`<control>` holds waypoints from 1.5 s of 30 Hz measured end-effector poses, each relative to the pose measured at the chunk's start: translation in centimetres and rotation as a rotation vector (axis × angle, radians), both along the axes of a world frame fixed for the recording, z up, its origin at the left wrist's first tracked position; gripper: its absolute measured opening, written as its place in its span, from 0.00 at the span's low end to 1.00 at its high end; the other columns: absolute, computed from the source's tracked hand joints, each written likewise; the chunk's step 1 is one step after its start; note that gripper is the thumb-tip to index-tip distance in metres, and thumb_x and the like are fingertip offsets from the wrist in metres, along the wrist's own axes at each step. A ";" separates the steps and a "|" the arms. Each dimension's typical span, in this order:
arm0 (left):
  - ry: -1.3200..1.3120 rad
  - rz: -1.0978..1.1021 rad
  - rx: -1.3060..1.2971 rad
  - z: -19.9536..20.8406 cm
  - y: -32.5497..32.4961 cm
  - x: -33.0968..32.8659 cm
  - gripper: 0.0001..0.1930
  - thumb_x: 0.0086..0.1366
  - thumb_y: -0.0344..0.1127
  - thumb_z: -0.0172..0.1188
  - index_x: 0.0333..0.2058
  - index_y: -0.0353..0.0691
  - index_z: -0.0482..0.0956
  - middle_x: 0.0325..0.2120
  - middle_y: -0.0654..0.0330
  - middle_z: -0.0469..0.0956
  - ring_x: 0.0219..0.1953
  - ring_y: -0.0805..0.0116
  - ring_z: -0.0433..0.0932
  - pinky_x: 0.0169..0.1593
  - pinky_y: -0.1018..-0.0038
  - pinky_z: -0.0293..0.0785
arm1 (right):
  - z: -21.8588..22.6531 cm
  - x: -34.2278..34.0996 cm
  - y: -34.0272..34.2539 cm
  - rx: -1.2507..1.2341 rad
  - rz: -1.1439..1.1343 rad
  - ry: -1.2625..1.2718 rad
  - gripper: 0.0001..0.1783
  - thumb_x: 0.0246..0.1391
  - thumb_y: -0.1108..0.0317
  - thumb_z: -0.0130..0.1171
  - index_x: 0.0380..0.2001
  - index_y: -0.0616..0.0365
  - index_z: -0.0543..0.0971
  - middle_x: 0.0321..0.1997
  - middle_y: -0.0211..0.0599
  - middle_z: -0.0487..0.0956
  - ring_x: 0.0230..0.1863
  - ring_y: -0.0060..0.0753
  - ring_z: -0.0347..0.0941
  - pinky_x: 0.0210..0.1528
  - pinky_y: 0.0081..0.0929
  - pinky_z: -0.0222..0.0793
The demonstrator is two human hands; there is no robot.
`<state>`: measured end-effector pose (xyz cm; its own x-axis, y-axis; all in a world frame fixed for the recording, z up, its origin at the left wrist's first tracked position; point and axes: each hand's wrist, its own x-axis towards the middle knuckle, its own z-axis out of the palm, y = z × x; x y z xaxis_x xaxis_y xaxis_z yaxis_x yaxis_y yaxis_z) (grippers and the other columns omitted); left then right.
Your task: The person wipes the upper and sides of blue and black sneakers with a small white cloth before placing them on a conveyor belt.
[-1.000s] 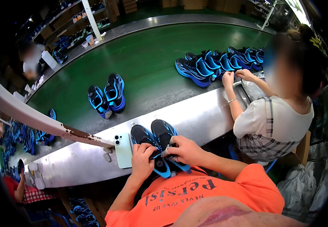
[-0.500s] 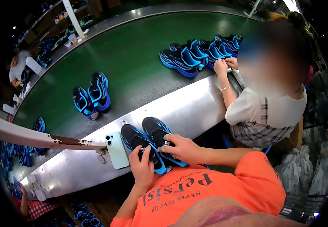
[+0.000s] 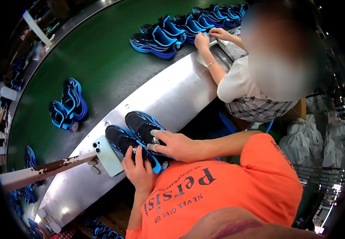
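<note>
Beside the green belt [image 3: 100, 47], a metal ledge [image 3: 180, 85] supports two black-and-blue shoes [image 3: 118, 137]; the view has turned, yet the left hand [image 3: 138, 171] still touches one, the right hand [image 3: 174, 145] pinching the other, so handling continues

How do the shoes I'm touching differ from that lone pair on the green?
Your left hand and right hand touch the near pair; the lone pair stands untouched. The near pair's at the metal ledge; the lone pair, on the green surface. Both are black and blue.
</note>
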<state>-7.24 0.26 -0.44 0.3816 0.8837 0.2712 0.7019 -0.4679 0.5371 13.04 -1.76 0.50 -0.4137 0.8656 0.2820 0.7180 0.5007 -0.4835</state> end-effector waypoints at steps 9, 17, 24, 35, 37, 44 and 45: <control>0.000 -0.106 -0.042 2.4 3.1 -0.8 0.12 0.60 0.32 0.61 0.43 0.40 0.80 0.39 0.54 0.75 0.45 0.54 0.72 0.48 0.63 0.68 | 3.6 2.5 1.7 -0.329 0.130 -0.050 0.28 0.51 0.65 0.61 0.58 0.43 0.72 0.63 0.57 0.62 0.55 0.53 0.70 0.46 0.36 0.75; -0.176 -0.055 -0.207 1.6 4.0 0.1 0.08 0.56 0.27 0.63 0.36 0.35 0.78 0.32 0.56 0.70 0.37 0.59 0.73 0.41 0.70 0.70 | 0.8 2.5 4.7 -0.343 0.072 0.064 0.17 0.48 0.60 0.64 0.43 0.48 0.81 0.37 0.42 0.72 0.38 0.44 0.73 0.37 0.39 0.70; -0.226 -0.041 -0.275 2.5 4.1 -0.6 0.10 0.55 0.26 0.64 0.37 0.36 0.78 0.31 0.61 0.72 0.27 0.71 0.68 0.31 0.77 0.66 | 3.4 2.2 6.4 -0.556 0.191 0.084 0.15 0.45 0.64 0.65 0.39 0.52 0.80 0.32 0.35 0.73 0.42 0.40 0.72 0.41 0.36 0.69; -0.189 -0.105 -0.246 1.8 5.0 -1.0 0.14 0.55 0.30 0.66 0.41 0.39 0.79 0.30 0.62 0.73 0.28 0.73 0.68 0.30 0.78 0.65 | 1.8 2.5 5.1 -0.482 0.086 0.072 0.21 0.44 0.63 0.66 0.46 0.41 0.81 0.36 0.39 0.72 0.42 0.43 0.72 0.42 0.34 0.70; -0.220 -0.116 -0.292 0.8 4.8 -1.3 0.13 0.55 0.30 0.65 0.41 0.40 0.79 0.30 0.62 0.72 0.28 0.72 0.67 0.30 0.78 0.65 | 2.3 1.4 4.8 -0.515 -0.055 -0.043 0.21 0.45 0.62 0.67 0.46 0.40 0.81 0.35 0.38 0.73 0.42 0.42 0.72 0.42 0.35 0.70; -0.241 -0.029 -0.323 2.0 4.2 -1.0 0.16 0.56 0.26 0.62 0.45 0.39 0.79 0.31 0.65 0.72 0.29 0.77 0.67 0.35 0.81 0.67 | 2.2 2.9 5.4 -0.516 0.095 0.077 0.19 0.45 0.64 0.68 0.44 0.45 0.81 0.31 0.38 0.74 0.35 0.40 0.74 0.39 0.33 0.70; -0.251 -0.048 -0.387 2.0 4.3 -0.9 0.16 0.55 0.26 0.62 0.45 0.39 0.79 0.31 0.64 0.74 0.29 0.75 0.68 0.35 0.80 0.67 | 1.9 2.8 5.3 -0.493 0.057 0.066 0.21 0.45 0.65 0.68 0.46 0.45 0.81 0.32 0.38 0.73 0.35 0.39 0.73 0.39 0.32 0.70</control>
